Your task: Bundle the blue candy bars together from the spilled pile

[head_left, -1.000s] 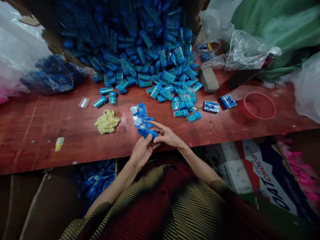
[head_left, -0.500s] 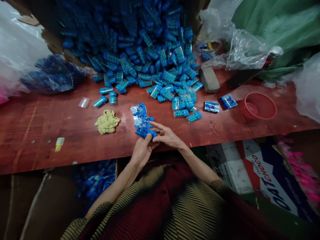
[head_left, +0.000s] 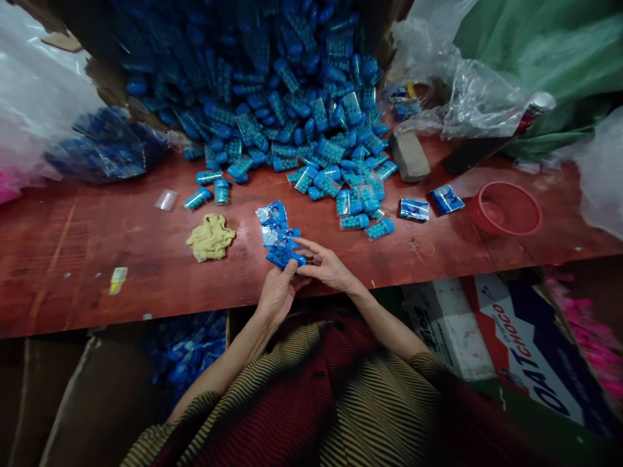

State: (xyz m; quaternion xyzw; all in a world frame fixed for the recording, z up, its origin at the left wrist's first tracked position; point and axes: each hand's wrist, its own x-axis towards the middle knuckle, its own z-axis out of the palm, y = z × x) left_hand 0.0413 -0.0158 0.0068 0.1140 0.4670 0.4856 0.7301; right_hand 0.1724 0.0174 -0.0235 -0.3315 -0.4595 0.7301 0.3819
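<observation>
At the table's front edge both my hands are on a small shiny blue packet [head_left: 286, 257]. My left hand [head_left: 278, 290] pinches its near side, thumb on top, with the other fingers hidden beneath. From the right, my right hand [head_left: 331, 267] grips the same packet's end, its index finger stretched along the far side. Just beyond, flat blue printed wrappers [head_left: 272, 217] lie in an overlapping stack, touching or nearly touching the packet. A crumpled yellow cloth or glove [head_left: 211, 238] lies to the left.
Small clear bottles of blue beads [head_left: 328, 150] spill from a heap at the back. A grey block [head_left: 409, 155], two blue packs [head_left: 414, 209] and a red plastic basket [head_left: 506, 207] stand right. Plastic bags [head_left: 104, 146] lie left; a printed carton [head_left: 530, 350] sits below the table.
The view has shifted slightly. My hands keep nearly the same hold on the blue packet, with only a tiny shift of the fingers.
</observation>
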